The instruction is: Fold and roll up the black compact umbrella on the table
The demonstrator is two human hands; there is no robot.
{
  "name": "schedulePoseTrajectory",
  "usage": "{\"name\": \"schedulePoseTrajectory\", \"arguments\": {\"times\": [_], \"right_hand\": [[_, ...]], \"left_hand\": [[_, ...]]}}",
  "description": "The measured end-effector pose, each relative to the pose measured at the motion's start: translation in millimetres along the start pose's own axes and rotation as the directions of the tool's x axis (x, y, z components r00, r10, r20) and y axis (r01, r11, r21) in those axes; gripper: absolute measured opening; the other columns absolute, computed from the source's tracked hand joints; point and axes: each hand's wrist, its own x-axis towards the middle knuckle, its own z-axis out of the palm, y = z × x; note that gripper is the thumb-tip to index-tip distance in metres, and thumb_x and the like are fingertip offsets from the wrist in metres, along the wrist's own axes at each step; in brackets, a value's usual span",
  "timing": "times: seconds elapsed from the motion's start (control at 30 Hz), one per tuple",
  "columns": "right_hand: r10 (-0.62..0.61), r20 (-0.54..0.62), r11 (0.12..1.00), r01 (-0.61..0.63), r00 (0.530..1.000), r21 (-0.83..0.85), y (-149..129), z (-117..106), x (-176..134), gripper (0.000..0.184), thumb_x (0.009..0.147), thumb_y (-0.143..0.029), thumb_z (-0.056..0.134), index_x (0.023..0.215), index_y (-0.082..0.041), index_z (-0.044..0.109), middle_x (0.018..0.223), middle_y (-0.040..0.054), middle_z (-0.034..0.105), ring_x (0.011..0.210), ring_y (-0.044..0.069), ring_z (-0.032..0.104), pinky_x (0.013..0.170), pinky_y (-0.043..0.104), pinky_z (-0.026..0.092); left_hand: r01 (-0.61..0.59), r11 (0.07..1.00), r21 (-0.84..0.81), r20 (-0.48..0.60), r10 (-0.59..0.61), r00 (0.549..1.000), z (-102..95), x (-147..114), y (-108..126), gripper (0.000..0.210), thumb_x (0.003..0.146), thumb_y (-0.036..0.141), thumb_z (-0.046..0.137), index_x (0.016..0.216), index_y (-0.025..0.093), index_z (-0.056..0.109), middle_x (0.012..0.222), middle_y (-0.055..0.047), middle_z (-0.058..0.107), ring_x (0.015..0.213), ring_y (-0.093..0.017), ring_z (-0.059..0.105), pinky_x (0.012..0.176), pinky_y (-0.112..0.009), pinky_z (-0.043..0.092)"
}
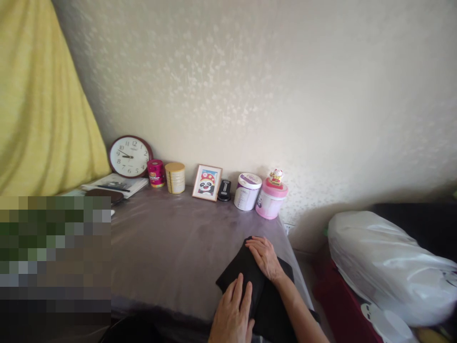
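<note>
A piece of black cloth [237,267], partly folded over itself, lies near the right end of the table, and its lower part runs out at the bottom of the view. My left hand [233,309] rests on its near left part with the fingers stretched out. Farther up, my right hand [264,257] lies flat across the cloth's far edge, fingers extended and close together. Neither hand grips anything. What kind of cloth item it is, I cannot tell.
Along the wall stand a round clock [130,156], a magenta tin [156,173], a yellow-lidded can [175,178], a panda picture frame [207,182], a white-and-purple can [247,193] and a pink tub [271,202]. A white plastic bag [385,257] sits beyond the table's right edge.
</note>
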Motion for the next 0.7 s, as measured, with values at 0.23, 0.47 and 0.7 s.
{"name": "schedulePoseTrajectory", "arguments": {"times": [0.23, 0.47, 0.7], "right_hand": [[0.344, -0.067, 0.919, -0.321, 0.937, 0.229, 24, -7, 18, 0.035, 0.083, -0.046, 0.041, 0.088, -0.026, 0.069, 0.094, 0.0029, 0.070, 0.097, 0.024, 0.061, 0.093, 0.039, 0.040], [0.600, -0.377, 0.796, -0.575, 0.705, 0.191, 51, -39, -50, 0.043, 0.073, -0.049, 0.042, 0.095, -0.020, 0.064, 0.100, 0.0111, 0.068, 0.090, 0.027, 0.063, 0.081, 0.038, 0.046], [0.776, -0.165, 0.622, -0.694, 0.609, 0.363, 34, -49, -109, 0.039, 0.068, -0.055, 0.045, 0.087, -0.023, 0.059, 0.076, 0.0047, 0.067, 0.069, 0.023, 0.065, 0.055, 0.031, 0.050]], "left_hand": [[0.034, 0.997, -0.068, 0.092, -0.027, 0.995, -10.0, 0, 3, 0.073, 0.079, 0.028, 0.053, 0.141, 0.025, 0.014, 0.149, -0.011, 0.015, 0.132, -0.031, 0.028, 0.103, -0.044, 0.036], [0.119, 0.988, -0.099, 0.214, -0.095, 0.972, -23.0, -2, 10, 0.094, 0.060, 0.009, 0.051, 0.141, 0.021, 0.006, 0.149, -0.014, 0.010, 0.135, -0.032, 0.019, 0.105, -0.047, 0.030], [0.116, 0.984, -0.137, 0.145, -0.096, 0.985, -16.4, -5, 13, 0.102, 0.052, 0.001, 0.046, 0.142, 0.021, 0.001, 0.150, -0.013, 0.008, 0.135, -0.030, 0.017, 0.105, -0.046, 0.029]]}}
